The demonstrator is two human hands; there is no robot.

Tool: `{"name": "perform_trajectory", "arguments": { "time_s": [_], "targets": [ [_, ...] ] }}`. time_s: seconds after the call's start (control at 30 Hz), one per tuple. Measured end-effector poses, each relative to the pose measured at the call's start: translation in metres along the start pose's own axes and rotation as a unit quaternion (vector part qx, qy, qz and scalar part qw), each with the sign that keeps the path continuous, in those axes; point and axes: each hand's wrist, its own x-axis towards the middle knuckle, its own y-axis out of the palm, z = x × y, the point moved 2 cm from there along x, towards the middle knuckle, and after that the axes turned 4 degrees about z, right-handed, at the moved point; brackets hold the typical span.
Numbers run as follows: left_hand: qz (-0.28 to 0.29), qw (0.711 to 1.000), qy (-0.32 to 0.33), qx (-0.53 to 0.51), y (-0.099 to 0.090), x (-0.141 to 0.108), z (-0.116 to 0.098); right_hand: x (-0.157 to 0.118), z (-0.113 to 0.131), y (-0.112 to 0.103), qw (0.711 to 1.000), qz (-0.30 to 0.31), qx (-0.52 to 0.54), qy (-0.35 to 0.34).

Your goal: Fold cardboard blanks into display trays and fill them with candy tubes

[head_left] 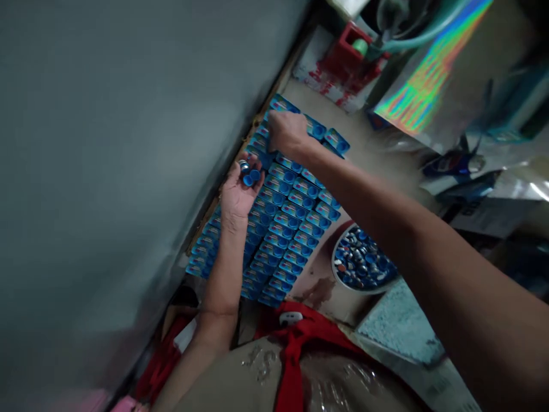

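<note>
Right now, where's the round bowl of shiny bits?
In the head view, right of centre: the bowl sits just right of the blue cards, partly hidden by the person's right arm.

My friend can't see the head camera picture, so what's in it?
A person's left hand holds small round blue pieces in its open palm; the right hand is over rows of blue cards. Nearby, a round bowl holds blue and silver pieces.

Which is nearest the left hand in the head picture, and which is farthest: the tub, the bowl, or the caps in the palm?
1. Caps: in the left hand's palm.
2. Bowl: right of the blue cards.
3. Tub: farthest, at the top right.
</note>
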Motion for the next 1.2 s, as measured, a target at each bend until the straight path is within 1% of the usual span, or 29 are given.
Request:
{"name": "perform_trajectory", "arguments": {
  "time_s": [0.07,0.1,0.17,0.2,0.27,0.33,0.37,0.4,0.43,0.47,0.5,0.57,0.6,0.63,0.67,0.7,0.73,0.77,0.8,0.83,0.87,0.9,0.93,0.97,1.0,1.07,1.1,1.17,1.2],
  "targets": [
    [0.006,1.000,-0.001,0.010,0.005,-0.005,0.004,-0.006,0.000,0.000,0.999,-0.044,0.023,-0.006],
    [0.006,1.000,-0.006,0.016,0.008,-0.008,0.007,-0.015,-0.002,0.001,0.997,-0.060,0.037,-0.009],
    [0.002,0.999,-0.019,0.031,0.015,-0.017,0.014,-0.042,-0.010,0.007,0.993,-0.085,0.078,-0.013],
    [0.004,0.999,-0.023,0.042,0.018,-0.022,0.019,-0.061,-0.018,0.013,0.988,-0.108,0.105,-0.018],
    [0.023,0.997,-0.032,0.072,0.024,-0.032,0.034,-0.113,-0.043,0.033,0.968,-0.177,0.174,-0.028],
    [0.050,0.992,-0.047,0.104,0.029,-0.042,0.058,-0.181,-0.076,0.064,0.928,-0.260,0.264,-0.025],
    [0.064,0.989,-0.061,0.119,0.032,-0.048,0.073,-0.219,-0.095,0.082,0.911,-0.278,0.305,-0.019],
    [0.078,0.985,-0.079,0.134,0.035,-0.055,0.091,-0.258,-0.115,0.101,0.897,-0.283,0.339,-0.002],
    [0.092,0.980,-0.099,0.148,0.038,-0.062,0.111,-0.296,-0.136,0.119,0.885,-0.288,0.365,0.028],
    [0.107,0.974,-0.116,0.163,0.042,-0.070,0.133,-0.332,-0.159,0.136,0.869,-0.299,0.386,0.076],
    [0.121,0.968,-0.130,0.180,0.046,-0.077,0.156,-0.365,-0.182,0.151,0.848,-0.311,0.406,0.140],
    [0.142,0.955,-0.135,0.224,0.055,-0.091,0.207,-0.420,-0.226,0.175,0.787,-0.347,0.441,0.258],
    [0.149,0.948,-0.121,0.252,0.060,-0.097,0.232,-0.440,-0.246,0.183,0.760,-0.364,0.447,0.300],
    [0.157,0.940,-0.097,0.287,0.065,-0.103,0.256,-0.455,-0.263,0.189,0.740,-0.378,0.448,0.329],
    [0.165,0.929,-0.064,0.325,0.069,-0.108,0.279,-0.466,-0.278,0.194,0.731,-0.386,0.446,0.343],
    [0.172,0.916,-0.026,0.361,0.072,-0.112,0.299,-0.474,-0.291,0.197,0.731,-0.386,0.444,0.346],
    [0.175,0.902,0.016,0.393,0.074,-0.115,0.315,-0.479,-0.302,0.200,0.737,-0.380,0.444,0.339],
    [0.175,0.887,0.060,0.423,0.075,-0.117,0.327,-0.482,-0.311,0.203,0.748,-0.369,0.445,0.327],
    [0.171,0.872,0.104,0.446,0.074,-0.118,0.334,-0.484,-0.320,0.206,0.759,-0.357,0.447,0.313],
    [0.165,0.859,0.144,0.463,0.072,-0.118,0.336,-0.486,-0.327,0.209,0.768,-0.347,0.446,0.300],
    [0.158,0.847,0.178,0.475,0.068,-0.117,0.333,-0.487,-0.335,0.213,0.774,-0.341,0.445,0.292],
    [0.147,0.838,0.206,0.483,0.062,-0.116,0.327,-0.489,-0.341,0.218,0.772,-0.339,0.451,0.292],
    [0.133,0.832,0.226,0.489,0.054,-0.116,0.318,-0.490,-0.347,0.223,0.756,-0.335,0.476,0.299],
    [0.111,0.827,0.239,0.497,0.045,-0.118,0.307,-0.490,-0.351,0.230,0.729,-0.325,0.518,0.309],
    [0.083,0.819,0.248,0.511,0.034,-0.120,0.296,-0.489,-0.354,0.237,0.695,-0.305,0.569,0.317],
    [0.015,0.791,0.261,0.553,0.014,-0.127,0.279,-0.482,-0.353,0.251,0.629,-0.239,0.668,0.319],
    [-0.014,0.775,0.264,0.574,0.005,-0.131,0.274,-0.477,-0.350,0.256,0.606,-0.202,0.703,0.311],
    [-0.053,0.755,0.266,0.597,-0.008,-0.135,0.274,-0.465,-0.341,0.264,0.584,-0.150,0.744,0.289],
    [-0.065,0.752,0.268,0.599,-0.011,-0.136,0.277,-0.458,-0.337,0.266,0.574,-0.135,0.757,0.281]
  ]
}}
